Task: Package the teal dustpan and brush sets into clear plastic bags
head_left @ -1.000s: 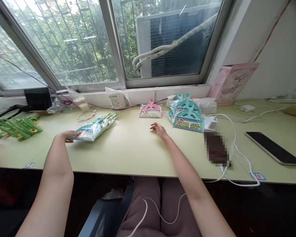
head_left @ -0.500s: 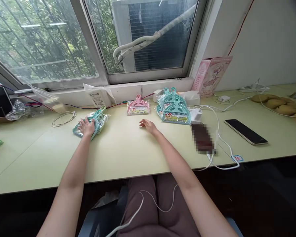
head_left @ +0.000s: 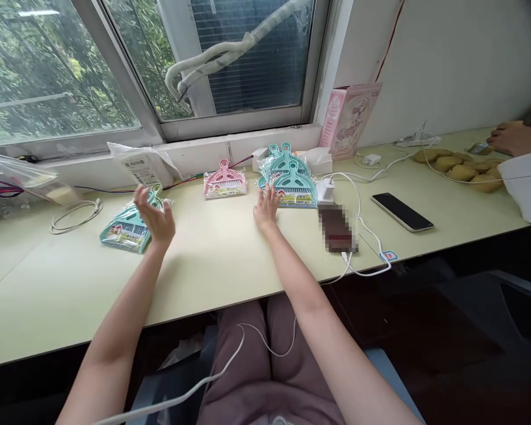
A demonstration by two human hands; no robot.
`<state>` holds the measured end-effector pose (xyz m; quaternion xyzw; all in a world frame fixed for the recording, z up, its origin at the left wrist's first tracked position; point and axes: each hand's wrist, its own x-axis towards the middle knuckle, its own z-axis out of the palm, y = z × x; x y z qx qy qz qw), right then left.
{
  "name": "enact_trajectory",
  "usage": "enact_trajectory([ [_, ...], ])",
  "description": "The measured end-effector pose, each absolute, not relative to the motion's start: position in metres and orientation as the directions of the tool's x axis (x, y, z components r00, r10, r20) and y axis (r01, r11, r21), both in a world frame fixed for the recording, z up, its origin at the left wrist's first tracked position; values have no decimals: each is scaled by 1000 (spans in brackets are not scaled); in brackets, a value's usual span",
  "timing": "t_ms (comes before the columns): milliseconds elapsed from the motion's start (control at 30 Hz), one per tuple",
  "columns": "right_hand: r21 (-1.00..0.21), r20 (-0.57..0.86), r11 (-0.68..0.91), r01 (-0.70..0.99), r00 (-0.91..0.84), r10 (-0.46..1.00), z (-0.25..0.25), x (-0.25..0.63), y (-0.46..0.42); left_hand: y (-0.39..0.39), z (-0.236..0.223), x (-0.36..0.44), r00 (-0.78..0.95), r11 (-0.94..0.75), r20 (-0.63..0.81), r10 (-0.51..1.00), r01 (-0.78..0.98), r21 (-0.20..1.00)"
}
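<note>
My left hand (head_left: 156, 218) is raised with its fingers apart and nothing in it, just in front of the left pile. That pile (head_left: 123, 235) is made of wrapped teal mini dustpan and brush sets, partly hidden by the hand. My right hand (head_left: 266, 208) has its fingers stretched toward the left edge of another pile of teal dustpan sets (head_left: 294, 186) in clear wrap; whether the fingertips touch it I cannot tell. Between the two piles, near the wall, lies one pink dustpan and brush set (head_left: 225, 182), also wrapped.
A phone (head_left: 402, 211), a pixelated dark object (head_left: 336, 229), a charger (head_left: 325, 190) and white cables lie to the right. Behind them stands a pink box (head_left: 350, 121). Another person's hand (head_left: 515, 137) is beside brown rounded items (head_left: 464, 172). A coiled cable (head_left: 75, 217) lies at left.
My left hand has lifted off the left pile. My right hand has moved forward to the right teal pile. The view has turned rightward, and another person's hand and sleeve now show at right.
</note>
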<state>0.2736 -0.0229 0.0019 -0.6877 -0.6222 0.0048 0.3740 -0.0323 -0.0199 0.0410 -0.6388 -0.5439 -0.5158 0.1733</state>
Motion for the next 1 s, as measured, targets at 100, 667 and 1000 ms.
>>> enact_trajectory([
  [100,-485,405,-65,872,289,868,-1,283,-23,-2,23,5,-147,-355,697,702,777,521],
  [667,-471,361,-172,865,366,858,-10,298,-19,5,-23,31,39,-315,340,940,483,817],
  [1000,-511,369,-16,859,236,899,6,273,-28,-7,-12,41,112,-357,345,932,448,819],
])
